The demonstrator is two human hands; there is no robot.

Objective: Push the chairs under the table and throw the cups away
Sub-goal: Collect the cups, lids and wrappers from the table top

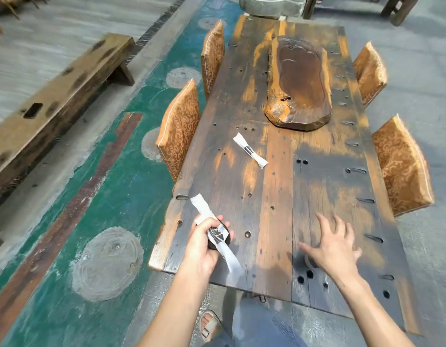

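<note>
Left grip: at 7 o'clock, over the worktop's near corner. The fingers are curled round a small dark cup, pinning white paper strips against it, with loose ends trailing both ways. Probably bundled so one trip to the bin does for all.
Right grip: at 5 o'clock, palm down just over the boards, fingers straight and spread, holding nothing. It is blurred.
Rim: a dark round edge under the right grip's thumb side. It may be a second cup, but I cannot tell.
Worktop: long, weathered planks, dark with worn orange patches. They are bored with round holes and have slots along the 3 o'clock edge.
Wrapper: near centre toward 11 o'clock. A flat white paper sleeve with dark print, lying loose and well apart from both grips. Likely more rubbish to gather.
Left chairs: at 9 to 10 o'clock. The padded backs are in orange-brown scroll-patterned fabric with piped seams and stand close against the edge. The seats are hidden, so they seem pushed in.
Right chairs: at 2 to 3 o'clock, in the same fabric and likewise close in.
Slab: at 12 o'clock. Thick, irregular, hollowed glossy brown wood with raw orange edges, resting on the worktop.
Bench: beyond 9 o'clock, rough timber, well apart.
</note>
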